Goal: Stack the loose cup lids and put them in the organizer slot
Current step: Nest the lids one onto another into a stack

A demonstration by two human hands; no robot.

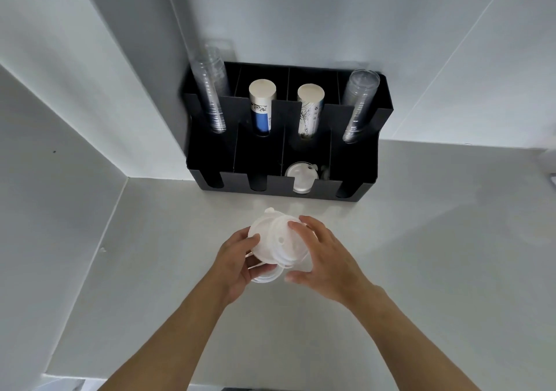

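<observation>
I have both hands closed around a bunch of white cup lids (275,244), held just above the pale counter (421,255): my left hand (237,263) cups them from the left and beneath, my right hand (323,255) clamps them from the right, fingers over the top lid. The lids sit askew, not squared up. Farther off, the black organizer (355,162) stands against the wall; its third near slot holds lids in the slot (301,177). Behind stand clear cup stacks (212,90) and paper cup stacks (261,105).
</observation>
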